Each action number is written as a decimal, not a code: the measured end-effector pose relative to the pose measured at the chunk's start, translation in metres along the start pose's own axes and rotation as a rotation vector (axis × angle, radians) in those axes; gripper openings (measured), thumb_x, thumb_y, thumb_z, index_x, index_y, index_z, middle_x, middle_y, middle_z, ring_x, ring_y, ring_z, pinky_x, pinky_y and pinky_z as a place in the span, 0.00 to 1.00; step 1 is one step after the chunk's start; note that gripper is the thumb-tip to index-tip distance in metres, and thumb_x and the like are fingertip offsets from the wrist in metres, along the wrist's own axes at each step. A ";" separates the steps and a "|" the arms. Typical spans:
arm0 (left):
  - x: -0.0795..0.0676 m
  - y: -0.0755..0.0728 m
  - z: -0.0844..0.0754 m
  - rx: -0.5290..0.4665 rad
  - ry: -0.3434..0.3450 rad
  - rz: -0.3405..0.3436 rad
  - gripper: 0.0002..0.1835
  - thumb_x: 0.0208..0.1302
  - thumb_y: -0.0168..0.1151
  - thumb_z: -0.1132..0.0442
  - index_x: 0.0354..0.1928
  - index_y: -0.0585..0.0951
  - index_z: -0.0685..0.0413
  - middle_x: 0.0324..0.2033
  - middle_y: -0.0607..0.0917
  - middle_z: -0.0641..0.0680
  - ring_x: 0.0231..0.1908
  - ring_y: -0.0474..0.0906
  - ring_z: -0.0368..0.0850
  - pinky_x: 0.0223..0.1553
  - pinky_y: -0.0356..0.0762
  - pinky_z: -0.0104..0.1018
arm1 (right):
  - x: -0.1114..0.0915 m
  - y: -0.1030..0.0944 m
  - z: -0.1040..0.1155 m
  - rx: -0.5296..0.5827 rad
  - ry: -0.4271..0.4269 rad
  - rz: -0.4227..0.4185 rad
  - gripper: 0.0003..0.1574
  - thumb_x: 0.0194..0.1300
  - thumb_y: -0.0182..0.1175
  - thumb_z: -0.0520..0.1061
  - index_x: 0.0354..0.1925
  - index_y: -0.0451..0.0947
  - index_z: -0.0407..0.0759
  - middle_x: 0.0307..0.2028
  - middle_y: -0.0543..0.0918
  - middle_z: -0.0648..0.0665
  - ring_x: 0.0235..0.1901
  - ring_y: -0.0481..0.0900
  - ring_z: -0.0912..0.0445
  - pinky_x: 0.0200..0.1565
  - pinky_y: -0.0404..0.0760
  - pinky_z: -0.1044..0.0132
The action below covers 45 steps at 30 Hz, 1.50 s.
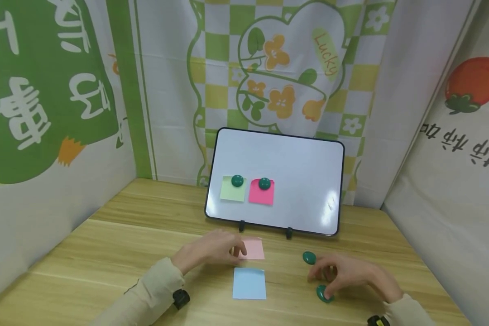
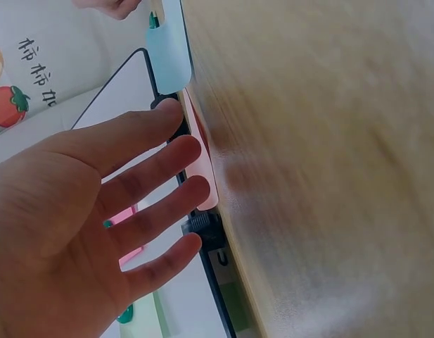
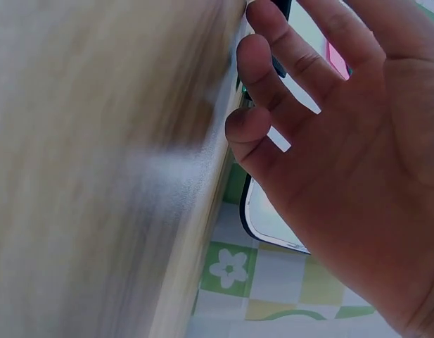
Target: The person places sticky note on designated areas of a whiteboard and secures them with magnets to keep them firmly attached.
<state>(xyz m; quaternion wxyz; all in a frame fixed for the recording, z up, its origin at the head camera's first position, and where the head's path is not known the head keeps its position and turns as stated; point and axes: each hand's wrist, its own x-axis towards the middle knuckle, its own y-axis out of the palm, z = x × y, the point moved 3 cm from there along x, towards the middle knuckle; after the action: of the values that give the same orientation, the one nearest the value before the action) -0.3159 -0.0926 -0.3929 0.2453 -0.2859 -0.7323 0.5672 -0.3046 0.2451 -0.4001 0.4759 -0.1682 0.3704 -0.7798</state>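
My left hand (image 1: pixel 218 246) is at the left edge of a pink sticky note (image 1: pixel 254 248) lying on the table. Its fingers are spread and loosely bent, and in the left wrist view their tips overlap the pink note (image 2: pixel 202 165). Nearer me lies a light blue sticky note (image 1: pixel 249 283). On the right, my right hand (image 1: pixel 348 271) hovers low with fingers apart, its thumb tip on a green round magnet (image 1: pixel 322 295). A second green magnet (image 1: pixel 309 257) lies just beyond its fingers. In the right wrist view the fingers curve loosely around nothing.
At the back a whiteboard (image 1: pixel 297 176) leans upright on small black stands (image 1: pixel 289 233). A light green note (image 1: pixel 230 194) and a bright pink note (image 1: pixel 261 196) hang on it under green magnets. Printed cloth (image 1: pixel 175 90) surrounds the wooden table (image 1: pixel 106 253).
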 end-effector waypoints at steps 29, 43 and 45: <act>-0.001 0.003 -0.002 0.004 -0.023 0.073 0.04 0.59 0.64 0.55 0.36 0.84 0.37 0.28 0.79 0.35 0.30 0.72 0.30 0.34 0.72 0.30 | -0.003 0.003 0.006 0.111 0.097 0.094 0.23 0.52 0.69 0.44 0.47 0.75 0.46 0.37 0.76 0.35 0.35 0.72 0.58 0.36 0.74 0.71; -0.002 -0.001 -0.002 -0.063 0.034 0.089 0.08 0.64 0.58 0.50 0.39 0.85 0.38 0.29 0.80 0.33 0.31 0.73 0.29 0.36 0.73 0.29 | 0.001 0.005 0.008 0.099 0.132 0.073 0.22 0.52 0.67 0.43 0.48 0.75 0.47 0.36 0.77 0.42 0.33 0.72 0.55 0.34 0.73 0.70; -0.001 -0.001 -0.003 -0.067 0.056 0.094 0.10 0.63 0.58 0.47 0.38 0.85 0.37 0.28 0.80 0.33 0.31 0.73 0.29 0.35 0.73 0.28 | 0.001 0.005 0.008 0.103 0.144 0.072 0.23 0.52 0.67 0.43 0.48 0.75 0.47 0.37 0.77 0.42 0.34 0.72 0.54 0.34 0.73 0.70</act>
<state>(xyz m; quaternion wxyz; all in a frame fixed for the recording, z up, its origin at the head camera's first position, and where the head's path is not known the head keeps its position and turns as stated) -0.3132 -0.0918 -0.3916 0.2293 -0.3437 -0.7294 0.5452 -0.2967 0.2396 -0.3984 0.4836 -0.0737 0.3686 -0.7904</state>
